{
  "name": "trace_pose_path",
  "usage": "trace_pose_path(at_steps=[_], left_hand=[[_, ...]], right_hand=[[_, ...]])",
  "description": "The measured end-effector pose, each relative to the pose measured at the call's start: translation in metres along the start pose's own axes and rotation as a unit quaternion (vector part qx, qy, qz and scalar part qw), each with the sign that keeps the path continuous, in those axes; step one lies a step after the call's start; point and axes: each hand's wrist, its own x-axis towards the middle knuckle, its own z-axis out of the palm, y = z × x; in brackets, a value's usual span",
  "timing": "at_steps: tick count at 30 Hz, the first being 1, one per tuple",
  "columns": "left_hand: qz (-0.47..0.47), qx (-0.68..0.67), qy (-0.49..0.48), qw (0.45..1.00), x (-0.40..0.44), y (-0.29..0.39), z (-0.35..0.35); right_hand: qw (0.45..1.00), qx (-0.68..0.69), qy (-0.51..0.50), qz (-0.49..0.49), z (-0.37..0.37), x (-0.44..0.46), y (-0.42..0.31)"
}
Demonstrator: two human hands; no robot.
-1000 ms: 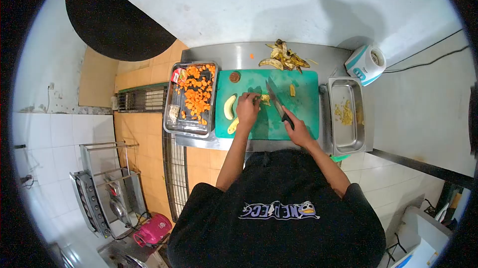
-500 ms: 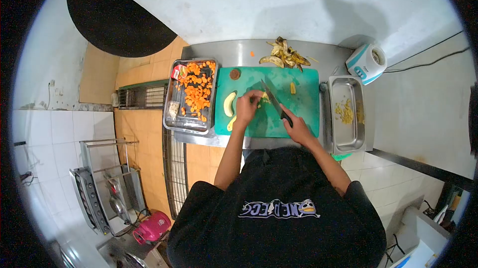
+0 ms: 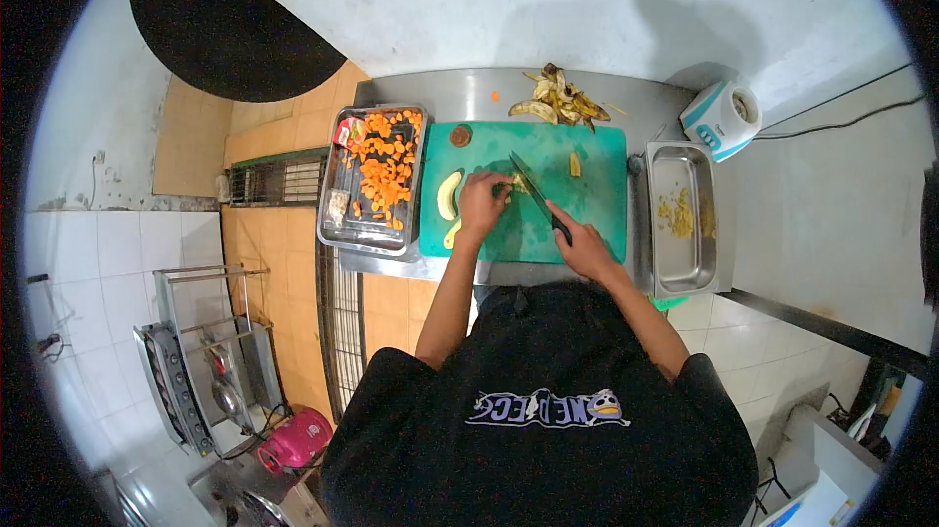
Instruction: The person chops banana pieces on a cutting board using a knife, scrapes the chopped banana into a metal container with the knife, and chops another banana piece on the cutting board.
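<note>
Grasping the knife [image 3: 536, 188] by its black handle, the right hand [image 3: 584, 251] is keeping its fingers wrapped firmly around the grip. The knife is lying diagonally above the middle of the green cutting board [image 3: 592, 219]. Its long axis is running from the handle, at the near right, to the tip, at the far left; the tip is pointing away from the person and leftward. Whether the edge is touching the board cannot be told.

The left hand [image 3: 482, 204] is resting to the left of the blade, its fingers bent and its fingertips reaching toward the chopped yellow pieces [image 3: 519, 185]. Whether these fingers are pinching a piece or only touching it cannot be told.

A peeled banana [image 3: 449, 196] is lying left of the left hand, its long axis running roughly away from the person and its ends curving rightward. A single yellow piece [image 3: 575, 165] is lying right of the blade, its long axis also pointing away from the person. Banana peels [image 3: 558, 98] are lying beyond the board's far edge. A tray [image 3: 367, 244] of carrot pieces [image 3: 386, 180] is standing to the left, and a steel pan [image 3: 685, 268] containing yellow bits is standing to the right.

Compared with one second earlier, the blade is lying farther left and its tip is sitting closer to the left fingertips. The peeled banana and the single piece are keeping their places on the board.
</note>
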Motion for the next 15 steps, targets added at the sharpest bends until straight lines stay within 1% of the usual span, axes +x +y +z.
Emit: trace_pose_path(at_steps=[2, 6, 8, 12, 14, 15], left_hand=[[-0.021, -0.031, -0.005, 0.999, -0.002, -0.005, 0.007], [-0.02, -0.068, -0.029, 0.997, -0.01, 0.0, -0.001], [0.023, -0.063, -0.009, 0.998, -0.013, 0.008, -0.008], [0.02, -0.073, -0.031, 0.997, -0.011, -0.004, -0.002], [0.01, -0.07, -0.034, 0.997, -0.006, -0.004, -0.002], [0.01, -0.07, -0.033, 0.997, -0.004, -0.006, -0.001]], right_hand=[[0.999, -0.009, -0.027, 0.03, -0.001, 0.002, 0.0], [0.999, -0.01, -0.031, 0.039, -0.002, 0.001, 0.001], [1.0, -0.003, -0.005, 0.0, 0.001, 0.0, 0.004], [0.999, 0.006, -0.028, 0.027, -0.001, 0.001, 0.003], [1.0, 0.015, 0.005, -0.022, 0.005, 0.002, 0.008], [1.0, 0.015, 0.005, -0.024, 0.002, 0.001, 0.002]])
